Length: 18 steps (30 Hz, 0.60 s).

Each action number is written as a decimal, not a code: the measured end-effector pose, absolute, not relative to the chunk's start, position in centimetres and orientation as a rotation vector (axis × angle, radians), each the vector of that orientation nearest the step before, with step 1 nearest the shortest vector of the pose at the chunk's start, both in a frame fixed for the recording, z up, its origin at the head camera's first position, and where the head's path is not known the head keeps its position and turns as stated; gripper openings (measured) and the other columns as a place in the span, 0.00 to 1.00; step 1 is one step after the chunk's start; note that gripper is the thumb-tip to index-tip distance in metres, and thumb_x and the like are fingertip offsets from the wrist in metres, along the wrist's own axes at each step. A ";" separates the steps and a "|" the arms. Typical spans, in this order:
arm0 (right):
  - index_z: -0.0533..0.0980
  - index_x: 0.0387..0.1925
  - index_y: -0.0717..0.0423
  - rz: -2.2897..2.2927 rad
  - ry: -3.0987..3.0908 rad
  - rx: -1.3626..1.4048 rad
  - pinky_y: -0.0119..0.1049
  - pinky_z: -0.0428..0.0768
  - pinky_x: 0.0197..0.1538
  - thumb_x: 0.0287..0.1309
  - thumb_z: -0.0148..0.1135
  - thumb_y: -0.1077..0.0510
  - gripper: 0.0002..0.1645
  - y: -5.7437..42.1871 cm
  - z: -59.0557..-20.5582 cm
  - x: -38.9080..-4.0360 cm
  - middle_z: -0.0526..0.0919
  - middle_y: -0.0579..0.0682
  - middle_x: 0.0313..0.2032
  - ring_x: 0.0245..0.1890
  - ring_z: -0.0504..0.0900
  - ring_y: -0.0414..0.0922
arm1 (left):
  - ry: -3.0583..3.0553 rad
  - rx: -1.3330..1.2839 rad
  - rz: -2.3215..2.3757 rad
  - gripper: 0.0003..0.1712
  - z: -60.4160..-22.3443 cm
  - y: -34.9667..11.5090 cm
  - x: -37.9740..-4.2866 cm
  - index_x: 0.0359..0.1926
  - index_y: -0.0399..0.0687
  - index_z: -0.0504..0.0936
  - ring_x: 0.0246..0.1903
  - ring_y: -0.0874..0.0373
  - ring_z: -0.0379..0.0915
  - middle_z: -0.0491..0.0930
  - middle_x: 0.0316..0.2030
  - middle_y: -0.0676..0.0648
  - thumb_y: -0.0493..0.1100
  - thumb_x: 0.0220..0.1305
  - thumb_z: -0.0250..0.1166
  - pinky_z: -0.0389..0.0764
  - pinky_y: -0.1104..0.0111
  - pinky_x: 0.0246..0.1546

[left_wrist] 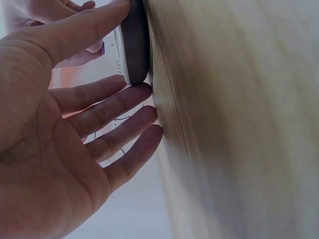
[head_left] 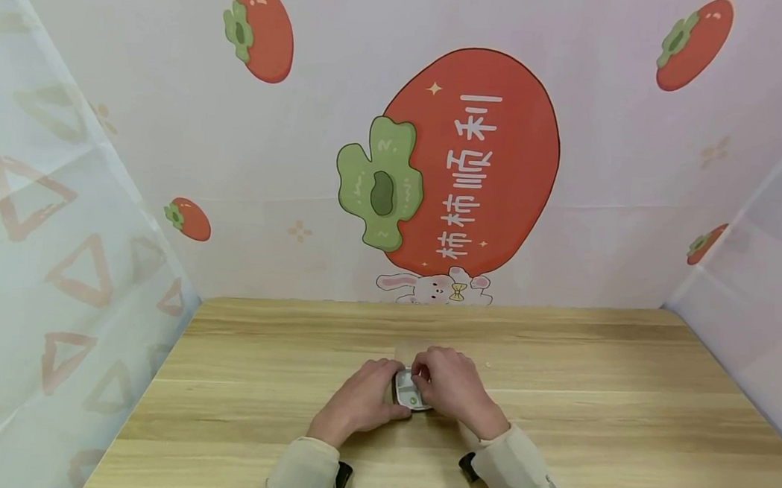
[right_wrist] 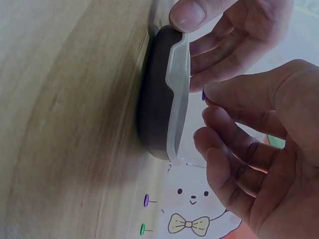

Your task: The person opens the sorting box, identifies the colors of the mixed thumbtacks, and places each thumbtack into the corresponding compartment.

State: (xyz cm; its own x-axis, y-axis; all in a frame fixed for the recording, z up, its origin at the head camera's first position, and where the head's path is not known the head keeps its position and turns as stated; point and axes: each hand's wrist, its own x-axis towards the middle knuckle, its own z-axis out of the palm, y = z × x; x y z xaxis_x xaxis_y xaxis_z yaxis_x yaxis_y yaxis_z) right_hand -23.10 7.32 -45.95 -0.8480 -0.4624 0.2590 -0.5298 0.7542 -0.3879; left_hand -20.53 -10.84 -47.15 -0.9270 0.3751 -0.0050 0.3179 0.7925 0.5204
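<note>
A small pin box with a dark base (right_wrist: pixel 157 102) and a white compartmented tray (head_left: pixel 406 391) sits on the table. My left hand (head_left: pixel 364 398) holds it from the left, thumb at the near edge and fingers around the far side. Over the box's right part, my right hand (head_left: pixel 451 382) pinches a purple push pin (right_wrist: pixel 203 94) between thumb and forefinger; its other fingers are loosely bent. Something small and green (head_left: pixel 413 401) lies in a near compartment. The hand hides the tray's right part.
On the wooden table (head_left: pixel 255 370), a purple push pin (right_wrist: pixel 146 200) and a green push pin (right_wrist: pixel 143 229) lie beyond the box. A clear, thin-edged piece (right_wrist: pixel 194 162) shows behind the box. Printed sheets (head_left: pixel 318 120) with persimmons stand at the back and sides.
</note>
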 end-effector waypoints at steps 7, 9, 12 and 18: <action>0.83 0.26 0.49 0.670 -2.812 0.797 0.34 0.71 0.27 0.55 0.72 0.63 0.06 6.9 -46.0 -23.2 0.74 0.38 0.22 0.23 0.70 0.37 | 2.872 0.557 0.797 0.34 -47.0 -11.0 -20.6 0.62 0.45 0.77 0.56 0.51 0.72 0.78 0.53 0.49 0.50 0.58 0.77 0.75 0.55 0.58; 0.83 0.26 0.49 0.656 -2.807 0.796 0.34 0.71 0.27 0.55 0.72 0.62 0.06 6.7 -46.0 -23.2 0.75 0.38 0.22 0.23 0.71 0.37 | 2.871 0.564 0.799 0.33 -47.0 -11.0 -20.6 0.62 0.45 0.77 0.56 0.51 0.72 0.78 0.53 0.49 0.51 0.58 0.77 0.75 0.56 0.58; 0.83 0.26 0.49 0.633 -2.806 0.787 0.36 0.72 0.28 0.55 0.72 0.62 0.06 6.6 -46.0 -23.2 0.75 0.39 0.22 0.24 0.71 0.38 | 2.869 0.573 0.795 0.33 -47.0 -10.9 -20.7 0.61 0.46 0.77 0.56 0.52 0.72 0.79 0.52 0.50 0.51 0.58 0.77 0.75 0.56 0.58; 0.82 0.25 0.49 0.619 -2.820 0.786 0.38 0.73 0.27 0.55 0.72 0.62 0.07 6.4 -46.3 -23.2 0.75 0.39 0.22 0.24 0.72 0.39 | 2.864 0.564 0.797 0.33 -47.1 -11.0 -20.6 0.61 0.45 0.77 0.55 0.52 0.72 0.79 0.51 0.50 0.50 0.58 0.77 0.75 0.57 0.57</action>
